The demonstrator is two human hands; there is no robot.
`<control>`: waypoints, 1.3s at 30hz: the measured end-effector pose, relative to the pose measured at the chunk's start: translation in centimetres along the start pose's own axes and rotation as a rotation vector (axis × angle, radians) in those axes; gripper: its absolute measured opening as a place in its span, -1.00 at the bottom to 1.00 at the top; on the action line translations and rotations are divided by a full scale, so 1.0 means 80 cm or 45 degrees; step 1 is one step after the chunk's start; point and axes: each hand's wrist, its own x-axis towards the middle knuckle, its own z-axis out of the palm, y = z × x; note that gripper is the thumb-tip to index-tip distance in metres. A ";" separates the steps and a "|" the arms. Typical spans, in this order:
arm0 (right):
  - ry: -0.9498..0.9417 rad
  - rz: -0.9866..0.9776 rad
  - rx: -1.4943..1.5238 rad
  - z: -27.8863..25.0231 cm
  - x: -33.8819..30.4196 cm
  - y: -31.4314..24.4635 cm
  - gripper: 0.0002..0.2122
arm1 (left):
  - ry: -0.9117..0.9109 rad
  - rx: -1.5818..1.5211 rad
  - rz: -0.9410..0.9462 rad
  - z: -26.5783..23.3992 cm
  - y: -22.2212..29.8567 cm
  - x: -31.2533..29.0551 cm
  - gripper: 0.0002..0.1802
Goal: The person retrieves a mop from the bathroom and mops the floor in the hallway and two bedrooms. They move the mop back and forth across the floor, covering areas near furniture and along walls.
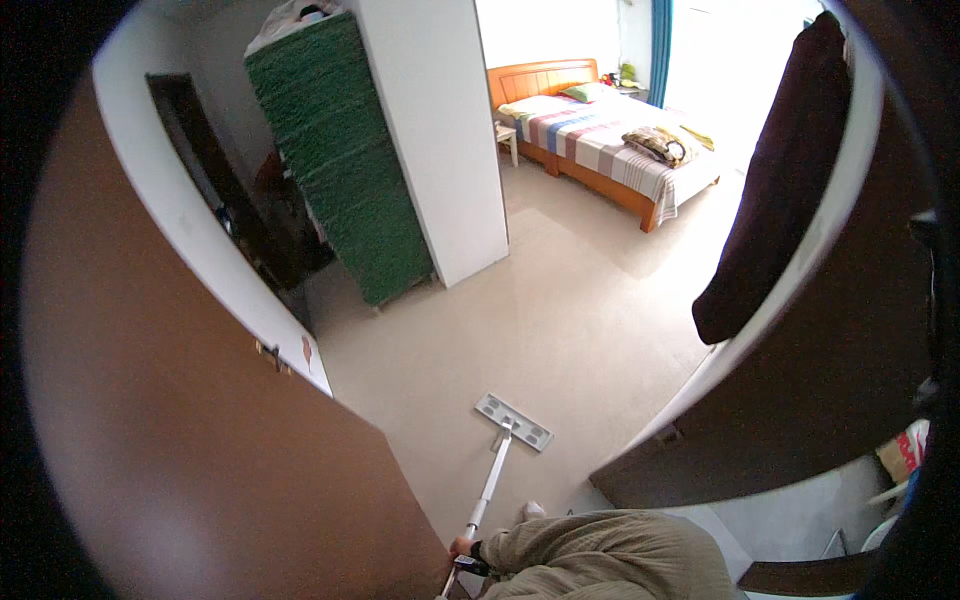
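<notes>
My right hand [462, 548] is closed round the pole of a flat mop [489, 482] at the lower edge. The white and grey pole runs up and forward from the hand to a flat rectangular mop head [514, 422], which lies on the floor. My right arm, in a loose olive-grey sleeve [610, 555], crosses from the lower right, with a dark band at the wrist. The pole's top end runs out of the picture below. My left hand does not show.
A brown door [230, 430] stands close on the left, a dark door [780, 420] on the right. Beyond the pale floor [560, 300] are a white pillar [440, 140], a green-covered rack [340, 160] and a wooden bed [600, 180]. Dark cloth [780, 190] hangs at right.
</notes>
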 end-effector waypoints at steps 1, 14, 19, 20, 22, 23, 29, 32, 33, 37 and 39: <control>-0.001 0.018 0.024 0.011 -0.001 -0.029 -0.84 | 0.025 0.027 -0.033 0.012 0.035 0.000 -0.37; -0.167 -0.081 0.327 0.016 -0.057 -0.419 -0.85 | -0.242 0.178 0.251 0.086 0.298 0.253 -0.34; -0.110 -0.429 0.168 0.007 -0.130 -0.638 -0.81 | -0.336 0.554 0.392 0.161 0.497 0.377 -0.29; -0.112 -0.469 0.467 0.011 -0.145 -0.677 -0.83 | -0.362 0.507 0.191 0.174 0.542 0.396 -0.31; 0.013 -0.487 0.666 0.027 -0.156 -0.749 -0.85 | -0.431 0.627 0.378 0.203 0.618 0.447 -0.34; -0.092 -0.541 0.652 0.034 -0.169 -0.779 -0.85 | -0.233 0.169 -0.349 0.215 0.673 0.474 -0.38; -0.119 -0.691 0.678 -0.060 -0.249 -1.022 -0.84 | -0.515 0.749 0.129 0.389 0.865 0.559 -0.45; -0.049 -0.808 0.677 -0.118 -0.242 -1.108 -0.83 | -0.492 0.824 0.055 0.471 0.909 0.615 -0.46; -0.011 -0.748 0.673 -0.146 -0.241 -1.138 -0.83 | -0.549 0.779 0.084 0.500 0.917 0.632 -0.46; 0.067 -0.778 0.778 -0.233 -0.267 -1.250 -0.81 | -0.606 0.662 0.057 0.625 0.953 0.691 -0.50; 0.186 -0.831 0.818 -0.262 -0.321 -1.300 -0.79 | -0.600 0.581 -0.013 0.697 0.988 0.715 -0.47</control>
